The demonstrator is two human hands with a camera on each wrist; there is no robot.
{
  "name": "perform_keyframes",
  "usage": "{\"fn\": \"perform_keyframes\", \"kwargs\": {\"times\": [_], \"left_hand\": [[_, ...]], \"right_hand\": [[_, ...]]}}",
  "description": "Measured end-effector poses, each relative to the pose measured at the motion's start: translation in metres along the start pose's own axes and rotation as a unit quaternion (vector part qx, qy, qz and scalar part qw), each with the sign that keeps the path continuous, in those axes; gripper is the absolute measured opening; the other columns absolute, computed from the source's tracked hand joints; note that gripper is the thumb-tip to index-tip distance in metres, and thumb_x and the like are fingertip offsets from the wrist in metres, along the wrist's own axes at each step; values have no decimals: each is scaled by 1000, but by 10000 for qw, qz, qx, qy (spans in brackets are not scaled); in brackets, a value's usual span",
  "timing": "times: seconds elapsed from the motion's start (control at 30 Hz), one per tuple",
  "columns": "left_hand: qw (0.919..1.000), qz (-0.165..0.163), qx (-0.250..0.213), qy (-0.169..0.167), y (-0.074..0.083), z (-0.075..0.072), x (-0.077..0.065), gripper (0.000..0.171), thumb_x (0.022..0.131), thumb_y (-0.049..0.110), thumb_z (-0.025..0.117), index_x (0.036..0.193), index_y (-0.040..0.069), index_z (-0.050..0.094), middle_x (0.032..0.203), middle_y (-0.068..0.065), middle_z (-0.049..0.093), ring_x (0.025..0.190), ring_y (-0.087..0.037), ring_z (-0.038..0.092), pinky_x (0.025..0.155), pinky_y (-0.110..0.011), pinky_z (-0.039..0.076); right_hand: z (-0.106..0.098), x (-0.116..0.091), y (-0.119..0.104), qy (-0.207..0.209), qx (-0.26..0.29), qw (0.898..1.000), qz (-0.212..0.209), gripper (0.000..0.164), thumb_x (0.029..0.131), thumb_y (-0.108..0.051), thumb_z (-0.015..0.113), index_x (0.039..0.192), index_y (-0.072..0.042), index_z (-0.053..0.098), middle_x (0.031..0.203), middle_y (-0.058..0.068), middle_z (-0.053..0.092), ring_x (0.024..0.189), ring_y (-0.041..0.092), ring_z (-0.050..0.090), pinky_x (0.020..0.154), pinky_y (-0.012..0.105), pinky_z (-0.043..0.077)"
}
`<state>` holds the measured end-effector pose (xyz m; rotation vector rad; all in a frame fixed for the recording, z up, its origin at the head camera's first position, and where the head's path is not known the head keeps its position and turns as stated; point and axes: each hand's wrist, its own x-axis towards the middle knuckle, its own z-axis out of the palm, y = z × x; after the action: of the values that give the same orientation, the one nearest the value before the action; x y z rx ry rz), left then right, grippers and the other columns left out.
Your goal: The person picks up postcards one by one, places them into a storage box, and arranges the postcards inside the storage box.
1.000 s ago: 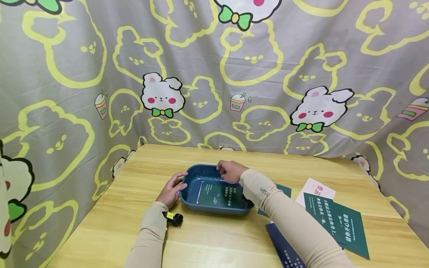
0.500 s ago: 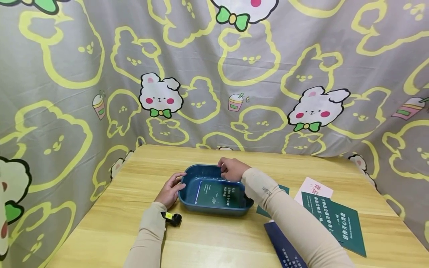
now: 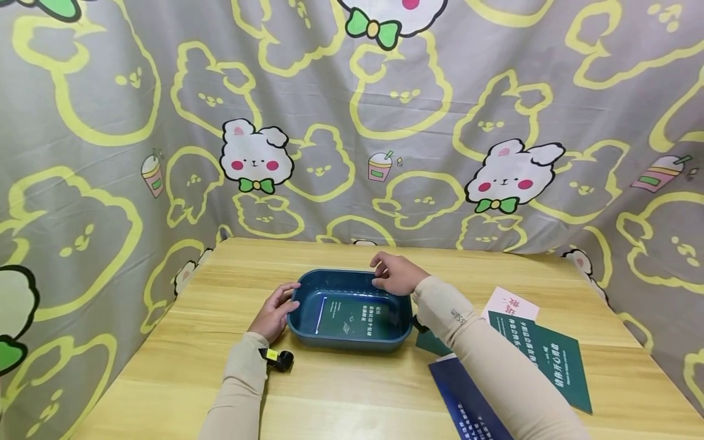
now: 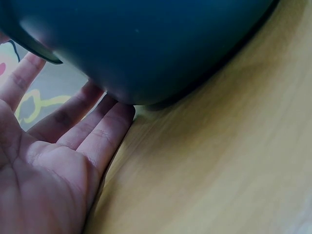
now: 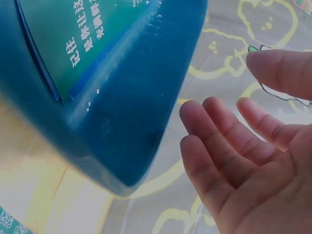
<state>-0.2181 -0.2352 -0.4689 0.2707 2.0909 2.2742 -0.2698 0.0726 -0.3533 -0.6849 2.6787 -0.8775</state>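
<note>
A dark blue plastic basin (image 3: 352, 344) stands on the wooden table, with a dark green card (image 3: 352, 318) printed in white lettering lying flat on its floor. My left hand (image 3: 271, 315) holds the basin's left end, thumb over the rim; in the left wrist view its other fingers (image 4: 105, 134) lie against the outer wall. Over the far right part of the rim hovers my right hand (image 3: 403, 274), fingers loosely bent. The right wrist view shows that palm (image 5: 263, 195) with nothing in it, beside the basin's corner (image 5: 129, 175).
Right of the basin lie a large green card (image 3: 566, 373), a pink card (image 3: 514, 302), a navy blue card (image 3: 467, 403) and another green card (image 3: 431, 344), partly under my right forearm. A patterned curtain (image 3: 330, 214) rises behind the table (image 3: 352, 403).
My right hand has moved rightward and up from inside the basin's far rim, and its fingers have loosened. The left hand stays on the basin; the view has shifted slightly.
</note>
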Motion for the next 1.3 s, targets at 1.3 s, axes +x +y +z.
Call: {"fn": "perform_keyframes", "kwargs": {"times": [1.3], "left_hand": [[9999,-109,30,105,-6,4,-2,46,97,-1,49,141,-3,37,138,-26,36,112,-28,45,84,-26,49]], "right_hand": [[-41,-125,140,2170,1067,9466,2131,72,91,-37,67,137,9,36,129,33,45,112,47,49,86,51,46]]}}
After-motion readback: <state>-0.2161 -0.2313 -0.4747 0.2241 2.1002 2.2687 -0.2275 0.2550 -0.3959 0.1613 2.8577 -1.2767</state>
